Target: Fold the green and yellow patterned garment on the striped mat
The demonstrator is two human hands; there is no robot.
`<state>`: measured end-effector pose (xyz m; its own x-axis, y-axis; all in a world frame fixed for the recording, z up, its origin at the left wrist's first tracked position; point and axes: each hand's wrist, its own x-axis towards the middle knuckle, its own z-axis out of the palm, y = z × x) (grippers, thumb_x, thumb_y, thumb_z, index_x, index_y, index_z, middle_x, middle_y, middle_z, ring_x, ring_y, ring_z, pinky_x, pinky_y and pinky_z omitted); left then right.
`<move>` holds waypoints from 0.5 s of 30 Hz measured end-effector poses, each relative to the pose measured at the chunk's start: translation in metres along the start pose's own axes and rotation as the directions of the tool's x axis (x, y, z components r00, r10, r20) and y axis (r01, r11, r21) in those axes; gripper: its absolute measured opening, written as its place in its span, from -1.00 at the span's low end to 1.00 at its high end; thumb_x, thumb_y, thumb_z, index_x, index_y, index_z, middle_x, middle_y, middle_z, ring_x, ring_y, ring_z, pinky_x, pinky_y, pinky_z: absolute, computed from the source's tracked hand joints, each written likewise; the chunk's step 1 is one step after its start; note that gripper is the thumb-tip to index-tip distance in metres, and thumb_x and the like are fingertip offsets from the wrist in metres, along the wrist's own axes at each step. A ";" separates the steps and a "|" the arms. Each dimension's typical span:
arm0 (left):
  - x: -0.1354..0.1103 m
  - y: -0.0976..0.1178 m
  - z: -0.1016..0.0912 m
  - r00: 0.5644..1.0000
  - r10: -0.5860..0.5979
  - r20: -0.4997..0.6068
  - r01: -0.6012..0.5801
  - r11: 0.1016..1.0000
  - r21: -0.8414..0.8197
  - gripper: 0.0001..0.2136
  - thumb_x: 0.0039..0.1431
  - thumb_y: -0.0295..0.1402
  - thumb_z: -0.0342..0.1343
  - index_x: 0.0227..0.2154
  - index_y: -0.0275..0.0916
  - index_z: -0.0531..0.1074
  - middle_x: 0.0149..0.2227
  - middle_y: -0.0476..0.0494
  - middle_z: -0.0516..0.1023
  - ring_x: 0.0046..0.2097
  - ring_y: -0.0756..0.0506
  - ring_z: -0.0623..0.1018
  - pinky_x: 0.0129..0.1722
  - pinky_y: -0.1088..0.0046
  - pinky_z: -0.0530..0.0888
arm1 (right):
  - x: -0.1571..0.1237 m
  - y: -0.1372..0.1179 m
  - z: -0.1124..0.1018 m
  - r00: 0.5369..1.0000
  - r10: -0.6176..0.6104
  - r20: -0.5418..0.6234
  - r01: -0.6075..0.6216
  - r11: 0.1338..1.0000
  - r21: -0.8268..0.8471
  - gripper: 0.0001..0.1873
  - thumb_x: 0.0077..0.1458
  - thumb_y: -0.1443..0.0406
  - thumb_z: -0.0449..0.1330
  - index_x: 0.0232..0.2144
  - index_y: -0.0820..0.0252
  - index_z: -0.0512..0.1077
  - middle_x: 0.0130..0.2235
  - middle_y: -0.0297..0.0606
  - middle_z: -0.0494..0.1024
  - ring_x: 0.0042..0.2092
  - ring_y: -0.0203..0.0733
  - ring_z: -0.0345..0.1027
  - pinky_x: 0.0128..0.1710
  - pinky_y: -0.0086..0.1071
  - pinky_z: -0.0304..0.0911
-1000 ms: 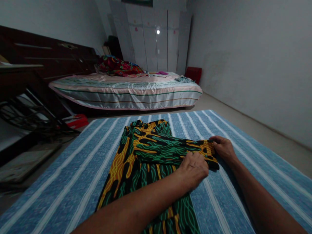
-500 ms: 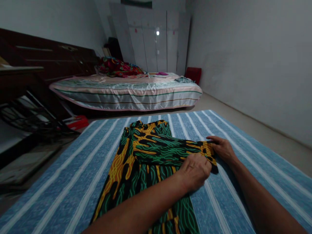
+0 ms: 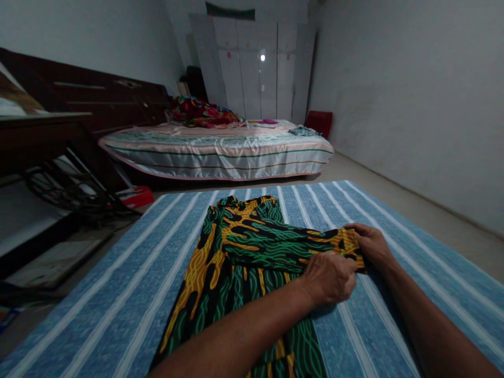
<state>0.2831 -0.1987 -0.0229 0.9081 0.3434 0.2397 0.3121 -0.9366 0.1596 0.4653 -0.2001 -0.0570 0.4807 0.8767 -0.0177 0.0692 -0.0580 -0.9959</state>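
Note:
A garment (image 3: 205,257) printed in black, green and yellow, like a long-sleeved dress or top, lies on a blue-and-white striped bed cover (image 3: 129,273). Its sleeve (image 3: 271,244) is laid sideways across the body, reaching past its right edge. My left hand (image 3: 331,277) is closed on the lower edge of the sleeve near the cuff; its fingertips are hidden. At the sleeve's end, my right hand (image 3: 374,245) pinches the upper corner of the cuff. Between the hands the cuff is spread fairly flat. My left forearm covers part of the garment's lower body.
Beyond the striped surface stands a bed (image 3: 220,157) with a shiny striped cover and a red floral blanket (image 3: 205,112). A dark table-like stand (image 3: 47,126) is at left, near a red box (image 3: 136,197). White wardrobes (image 3: 248,79) line the back; a wall (image 3: 417,100) runs along the right.
The cuff end, drooping and bunched before, is now pulled out straighter and flatter. Both hands have shifted slightly right with the sleeve; the whole view has moved a little too.

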 end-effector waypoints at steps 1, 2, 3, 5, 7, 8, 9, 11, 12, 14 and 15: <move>-0.001 -0.001 0.001 1.000 0.015 0.003 -0.015 1.000 -0.006 -0.85 0.17 -0.33 -0.03 -0.41 -0.25 0.39 -0.42 -0.13 0.53 -0.36 -0.11 0.52 -0.42 0.42 0.41 | -0.001 -0.002 0.000 1.000 0.018 -0.008 -0.017 0.999 0.034 -0.65 -0.34 0.20 0.29 -0.40 0.24 0.48 -0.50 -0.28 0.55 -0.52 -0.20 0.39 -0.51 -0.38 0.28; -0.001 -0.001 0.002 0.999 0.033 0.011 -0.032 0.999 -0.010 -0.86 0.16 -0.33 -0.02 -0.40 -0.24 0.39 -0.42 -0.12 0.53 -0.36 -0.10 0.52 -0.44 0.43 0.40 | -0.002 -0.003 0.001 0.999 0.035 -0.017 -0.033 0.998 0.062 -0.65 -0.35 0.23 0.30 -0.39 0.24 0.48 -0.50 -0.28 0.55 -0.52 -0.20 0.39 -0.51 -0.38 0.29; -0.002 -0.001 0.004 0.999 0.048 0.020 -0.048 0.999 -0.013 -0.87 0.15 -0.33 -0.01 -0.38 -0.24 0.40 -0.42 -0.12 0.53 -0.37 -0.10 0.52 -0.45 0.43 0.40 | -0.003 -0.004 0.002 0.998 0.050 -0.024 -0.048 0.995 0.083 -0.65 -0.35 0.25 0.30 -0.38 0.24 0.47 -0.50 -0.29 0.55 -0.52 -0.20 0.39 -0.51 -0.38 0.29; -0.002 0.000 0.006 0.997 0.063 0.037 -0.062 0.998 -0.024 -0.89 0.14 -0.34 0.00 -0.36 -0.23 0.40 -0.42 -0.11 0.53 -0.37 -0.10 0.52 -0.44 0.44 0.40 | -0.004 -0.005 0.003 0.997 0.077 -0.031 -0.073 0.992 0.106 -0.65 -0.35 0.28 0.30 -0.37 0.23 0.47 -0.51 -0.29 0.55 -0.53 -0.20 0.39 -0.52 -0.38 0.30; -0.003 0.000 0.006 0.997 0.062 0.047 -0.060 0.997 -0.043 -0.89 0.14 -0.35 0.00 -0.34 -0.22 0.40 -0.40 -0.09 0.53 -0.36 -0.10 0.52 -0.43 0.44 0.41 | -0.005 -0.006 0.003 0.995 0.092 -0.026 -0.089 0.990 0.110 -0.64 -0.36 0.29 0.30 -0.37 0.23 0.46 -0.51 -0.30 0.55 -0.53 -0.21 0.39 -0.52 -0.39 0.30; -0.004 0.000 0.005 0.997 0.066 0.051 -0.063 0.996 -0.056 -0.88 0.14 -0.34 0.00 -0.31 -0.21 0.40 -0.38 -0.08 0.54 -0.34 -0.10 0.52 -0.43 0.44 0.41 | -0.004 -0.006 0.003 0.996 0.092 -0.023 -0.089 0.991 0.103 -0.64 -0.36 0.29 0.29 -0.36 0.24 0.46 -0.51 -0.30 0.55 -0.53 -0.21 0.39 -0.52 -0.40 0.30; -0.005 0.000 0.003 0.996 0.077 0.054 -0.073 0.995 -0.071 -0.88 0.14 -0.34 0.01 -0.29 -0.21 0.39 -0.36 -0.07 0.54 -0.32 -0.10 0.52 -0.42 0.44 0.41 | -0.004 -0.005 0.002 0.996 0.086 -0.022 -0.084 0.992 0.091 -0.64 -0.36 0.29 0.28 -0.36 0.24 0.46 -0.51 -0.30 0.55 -0.52 -0.22 0.39 -0.52 -0.41 0.30; -0.009 -0.004 -0.003 0.992 0.110 0.064 -0.104 0.990 -0.095 -0.87 0.13 -0.33 0.01 -0.26 -0.20 0.38 -0.32 -0.06 0.53 -0.28 -0.11 0.52 -0.38 0.43 0.43 | -0.003 -0.004 0.001 0.997 0.071 -0.028 -0.069 0.996 0.056 -0.63 -0.35 0.29 0.27 -0.35 0.25 0.47 -0.50 -0.30 0.55 -0.52 -0.23 0.39 -0.53 -0.43 0.29; -0.012 -0.008 -0.008 0.991 0.115 0.075 -0.108 0.990 -0.094 -0.87 0.13 -0.34 0.01 -0.27 -0.21 0.38 -0.30 -0.07 0.53 -0.26 -0.11 0.51 -0.34 0.42 0.43 | -0.002 -0.004 0.001 0.997 0.064 -0.033 -0.063 0.997 0.039 -0.63 -0.35 0.29 0.26 -0.35 0.26 0.47 -0.51 -0.30 0.55 -0.53 -0.25 0.38 -0.54 -0.44 0.28; -0.022 -0.019 -0.020 0.991 0.076 0.111 -0.071 0.996 -0.051 -0.89 0.13 -0.37 -0.01 -0.32 -0.24 0.38 -0.29 -0.12 0.52 -0.24 -0.11 0.50 -0.28 0.40 0.44 | -0.002 -0.003 0.001 0.997 0.059 -0.046 -0.058 0.998 0.017 -0.63 -0.34 0.29 0.25 -0.34 0.27 0.47 -0.52 -0.31 0.54 -0.54 -0.27 0.36 -0.56 -0.46 0.25; -0.028 -0.026 -0.027 0.991 0.026 0.134 -0.025 1.000 -0.007 -0.90 0.13 -0.39 -0.02 -0.34 -0.25 0.38 -0.29 -0.13 0.52 -0.24 -0.12 0.49 -0.27 0.38 0.43 | -0.002 -0.003 0.001 0.997 0.060 -0.049 -0.059 0.998 0.011 -0.63 -0.34 0.29 0.24 -0.34 0.27 0.47 -0.52 -0.32 0.54 -0.55 -0.28 0.35 -0.56 -0.46 0.24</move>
<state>0.2423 -0.1821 -0.0076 0.9451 0.3065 0.1135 0.2870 -0.9445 0.1600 0.4634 -0.2010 -0.0539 0.5258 0.8475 -0.0726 0.0309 -0.1043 -0.9941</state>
